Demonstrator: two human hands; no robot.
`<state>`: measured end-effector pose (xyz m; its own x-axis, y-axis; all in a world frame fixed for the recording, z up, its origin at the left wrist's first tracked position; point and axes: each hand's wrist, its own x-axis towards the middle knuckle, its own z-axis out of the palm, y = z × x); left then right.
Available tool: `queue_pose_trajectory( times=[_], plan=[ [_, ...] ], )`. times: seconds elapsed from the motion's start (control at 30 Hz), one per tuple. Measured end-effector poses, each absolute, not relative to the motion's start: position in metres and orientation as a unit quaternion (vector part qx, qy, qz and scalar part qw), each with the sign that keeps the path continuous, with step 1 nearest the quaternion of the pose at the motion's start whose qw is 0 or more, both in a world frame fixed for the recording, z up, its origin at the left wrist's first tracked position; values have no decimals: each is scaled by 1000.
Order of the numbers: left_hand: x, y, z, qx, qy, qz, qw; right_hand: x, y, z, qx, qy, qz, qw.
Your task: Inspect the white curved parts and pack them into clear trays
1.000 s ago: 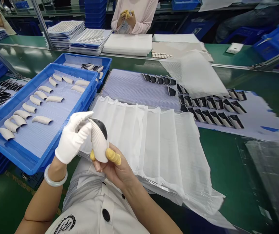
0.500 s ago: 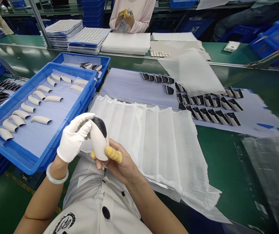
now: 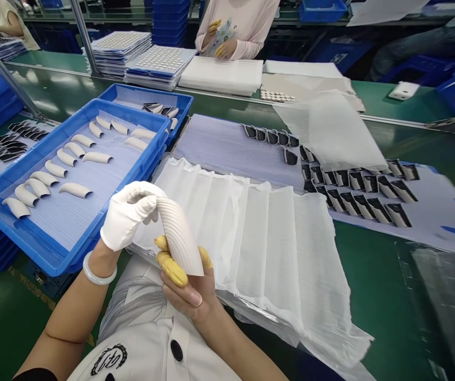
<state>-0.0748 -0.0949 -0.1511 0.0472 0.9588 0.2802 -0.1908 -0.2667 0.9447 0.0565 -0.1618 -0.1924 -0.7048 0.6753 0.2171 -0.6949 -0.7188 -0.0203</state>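
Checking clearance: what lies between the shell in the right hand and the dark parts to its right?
In the head view, a pleated white sheet lies between the ribbed white shell in the right hand and the dark parts.

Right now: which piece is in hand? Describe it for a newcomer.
Right of the blue tray's near corner, a ribbed white curved shell sits between the white-gloved left hand and the right hand. Its neighbours lie in the tray; it is held.
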Motion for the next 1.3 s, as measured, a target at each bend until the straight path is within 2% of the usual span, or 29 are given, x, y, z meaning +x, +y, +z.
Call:
queue_pose_trajectory(
  times=[0.17,0.3,0.47,0.57,0.73,0.93,1.2,1.3],
  plan=[
    [-71,-95,-150,518,396,605,457,56,-163,-195,66,-34,926,370],
    [-76,-94,-139,563,472,563,379,66,-157,-186,-71,-145,914,371],
    [-80,-94,-124,666,522,451,283,75,-148,-173,-328,-372,756,428],
    [-78,-94,-122,714,525,378,268,75,-142,-169,-404,-439,694,403],
    [-79,-92,-123,734,534,351,232,76,-140,-163,-412,-454,705,357],
    [-81,-89,-121,719,548,346,253,85,-144,-157,-432,-454,712,318],
    [-71,-95,-127,681,542,441,218,77,-144,-162,-375,-391,761,356],
    [-73,-96,-129,607,545,493,303,78,-145,-162,-371,-380,761,373]
  ],
)
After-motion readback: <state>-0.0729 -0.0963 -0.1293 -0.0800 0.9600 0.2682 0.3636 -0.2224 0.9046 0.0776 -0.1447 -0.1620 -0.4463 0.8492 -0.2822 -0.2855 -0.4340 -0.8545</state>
